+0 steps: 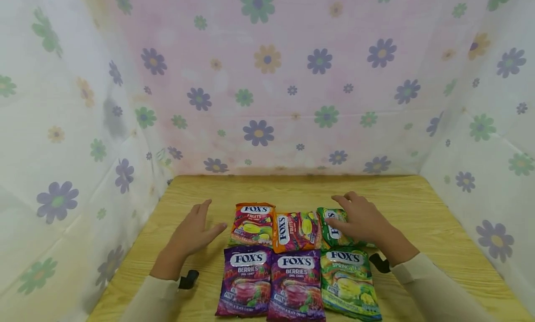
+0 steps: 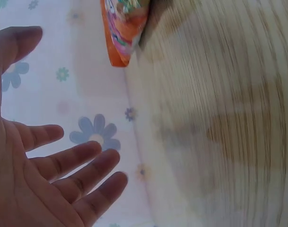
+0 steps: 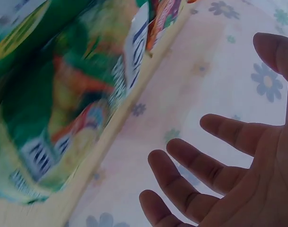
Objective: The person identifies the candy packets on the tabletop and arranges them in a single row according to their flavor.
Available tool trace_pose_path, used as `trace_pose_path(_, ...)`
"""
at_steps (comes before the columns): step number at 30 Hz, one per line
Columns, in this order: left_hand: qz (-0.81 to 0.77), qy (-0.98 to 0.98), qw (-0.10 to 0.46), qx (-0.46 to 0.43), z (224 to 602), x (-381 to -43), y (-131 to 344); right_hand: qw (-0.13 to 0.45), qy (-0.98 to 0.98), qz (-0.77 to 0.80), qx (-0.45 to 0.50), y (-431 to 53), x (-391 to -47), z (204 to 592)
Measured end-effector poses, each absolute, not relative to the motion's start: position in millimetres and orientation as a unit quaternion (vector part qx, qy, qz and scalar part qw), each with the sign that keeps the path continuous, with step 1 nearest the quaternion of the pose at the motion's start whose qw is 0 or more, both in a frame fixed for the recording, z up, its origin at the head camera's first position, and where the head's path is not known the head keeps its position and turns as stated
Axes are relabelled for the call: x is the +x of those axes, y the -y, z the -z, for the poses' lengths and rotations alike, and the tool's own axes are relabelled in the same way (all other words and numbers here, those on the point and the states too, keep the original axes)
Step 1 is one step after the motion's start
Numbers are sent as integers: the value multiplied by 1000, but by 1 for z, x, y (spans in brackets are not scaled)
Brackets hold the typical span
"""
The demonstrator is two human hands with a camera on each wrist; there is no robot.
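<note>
My left hand [image 1: 192, 232] hovers left of the candy bags, holding nothing, its fingers spread and thumb toward an orange Fruits bag [image 1: 252, 225]. The left wrist view shows its bare palm and part of an orange bag [image 2: 127, 28]. Over a green candy bag [image 1: 330, 236] in the back row is my right hand [image 1: 364, 223], partly covering it. In the right wrist view the fingers are spread and apart from the green bag [image 3: 73, 94]. A second orange Fruits bag [image 1: 297, 230] lies turned sideways between them. In front lie two purple Berries bags [image 1: 247, 280] and a green Spring Tea bag [image 1: 349, 282].
The bags form two rows on a wood-grain table [image 1: 200, 187]. Flower-print cloth [image 1: 292, 104] stands behind the table and along both sides. Each wrist has a small black device, such as the left one [image 1: 189, 279].
</note>
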State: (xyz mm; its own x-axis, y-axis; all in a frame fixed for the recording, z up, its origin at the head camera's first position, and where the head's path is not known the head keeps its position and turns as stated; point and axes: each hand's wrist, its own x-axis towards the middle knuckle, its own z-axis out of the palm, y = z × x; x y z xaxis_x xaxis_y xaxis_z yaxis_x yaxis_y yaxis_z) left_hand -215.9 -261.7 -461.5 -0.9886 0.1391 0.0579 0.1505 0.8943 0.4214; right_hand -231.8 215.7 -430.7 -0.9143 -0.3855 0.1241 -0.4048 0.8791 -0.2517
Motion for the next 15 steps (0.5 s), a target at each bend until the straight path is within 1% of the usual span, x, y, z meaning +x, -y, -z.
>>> trace_pose_path(4,256,964,6,-76,465,-218,255,20,964,-154,217,-201,-235,432)
trace_pose_path(8,317,946,1,-64,468,-222,246,-4,952,-204,229,-185,-240,433)
trace_pose_path(15,378,924,-35,-40,475,-225,227,-51,933,-302,188,-142,-245,433)
